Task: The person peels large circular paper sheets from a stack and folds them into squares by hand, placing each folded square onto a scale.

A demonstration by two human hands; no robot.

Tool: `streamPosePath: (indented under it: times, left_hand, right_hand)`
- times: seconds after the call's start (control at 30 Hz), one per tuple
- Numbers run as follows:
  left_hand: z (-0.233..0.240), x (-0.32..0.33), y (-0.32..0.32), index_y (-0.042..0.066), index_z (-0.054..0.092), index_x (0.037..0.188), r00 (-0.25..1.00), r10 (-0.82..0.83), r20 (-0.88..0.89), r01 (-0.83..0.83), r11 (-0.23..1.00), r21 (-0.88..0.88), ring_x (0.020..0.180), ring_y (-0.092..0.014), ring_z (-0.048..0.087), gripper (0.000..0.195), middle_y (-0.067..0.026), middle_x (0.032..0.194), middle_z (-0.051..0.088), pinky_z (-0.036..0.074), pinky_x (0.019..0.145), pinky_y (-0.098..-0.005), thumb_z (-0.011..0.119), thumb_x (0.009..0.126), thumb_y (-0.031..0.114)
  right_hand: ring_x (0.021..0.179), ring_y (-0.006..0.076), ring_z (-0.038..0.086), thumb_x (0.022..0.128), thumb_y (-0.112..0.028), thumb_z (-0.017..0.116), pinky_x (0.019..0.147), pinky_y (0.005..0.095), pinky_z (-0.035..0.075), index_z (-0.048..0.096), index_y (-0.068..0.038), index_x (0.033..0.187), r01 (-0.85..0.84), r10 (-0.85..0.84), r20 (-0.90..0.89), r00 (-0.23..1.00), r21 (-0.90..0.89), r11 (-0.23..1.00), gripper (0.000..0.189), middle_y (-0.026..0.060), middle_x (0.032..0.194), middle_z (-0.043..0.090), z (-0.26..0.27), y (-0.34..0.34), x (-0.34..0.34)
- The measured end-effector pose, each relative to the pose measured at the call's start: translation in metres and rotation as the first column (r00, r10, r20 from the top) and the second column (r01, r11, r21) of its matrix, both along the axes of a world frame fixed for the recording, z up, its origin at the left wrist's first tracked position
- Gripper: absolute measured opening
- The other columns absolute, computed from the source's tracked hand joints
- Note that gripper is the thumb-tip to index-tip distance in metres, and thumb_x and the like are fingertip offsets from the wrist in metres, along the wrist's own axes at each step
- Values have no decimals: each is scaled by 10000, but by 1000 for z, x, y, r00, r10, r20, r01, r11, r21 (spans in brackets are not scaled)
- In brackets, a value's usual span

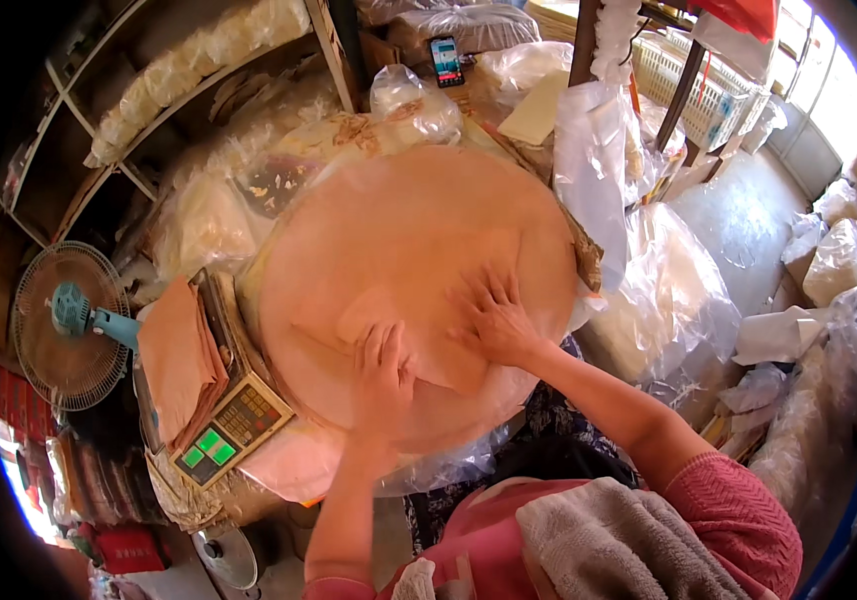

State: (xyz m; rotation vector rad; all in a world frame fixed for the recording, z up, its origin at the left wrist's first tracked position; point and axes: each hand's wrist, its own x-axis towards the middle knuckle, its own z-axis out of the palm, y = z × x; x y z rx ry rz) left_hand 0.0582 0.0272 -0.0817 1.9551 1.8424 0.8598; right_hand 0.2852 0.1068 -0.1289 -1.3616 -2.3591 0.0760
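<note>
A broad round sheet (413, 202), pinkish tan and thin-looking, covers the worktop before me. On it lies a folded part of the same colour (447, 360), with creased straight edges. My right hand (494, 319) rests flat on the right side of this fold, fingers spread. Nearer the middle, my left hand (386, 364) touches the fold's left part with its fingers bent and close together. Whether it pinches the sheet between thumb and fingers cannot be made out. The sheet's material is not settled by the picture.
A digital scale (230, 427) with lit green displays stands left, bearing a stack of folded tan sheets (179, 356). Beyond it is an electric fan (72, 322). A smartphone (445, 61) stands at the back. Filled clear plastic bags (665, 300) crowd the right; a plastic crate (687, 90) sits behind.
</note>
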Motion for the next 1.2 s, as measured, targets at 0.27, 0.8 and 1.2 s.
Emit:
streamPosePath:
  times: [0.27,0.8,1.2]
  left_hand:
    - [-36,-38,19,43,267,1480,923,-356,-144,311,913,-263,1430,-388,164,1034,-203,1554,169,206,1165,-432,749,706,531]
    - [-65,9,-27,-7,486,1282,114,340,934,143,924,-354,1118,-212,589,410,-85,1248,584,497,947,-354,612,924,149]
    - [-53,7,-18,16,454,1288,-250,485,838,231,870,-435,1125,-274,592,364,-128,1259,577,510,949,-410,528,952,135]
  right_hand:
    - [1092,268,594,828,-194,722,851,328,512,460,43,1333,115,-552,-817,168,-540,834,616,203,1267,560,-2,13,31]
    - [1392,349,298,911,-411,583,1103,511,287,336,-82,1453,-202,79,-490,868,-203,958,680,163,1497,324,82,-13,-20]
    - [1289,339,447,890,-288,633,1017,490,399,392,-43,1411,157,-251,-534,807,-216,964,624,191,1406,446,5,10,-49]
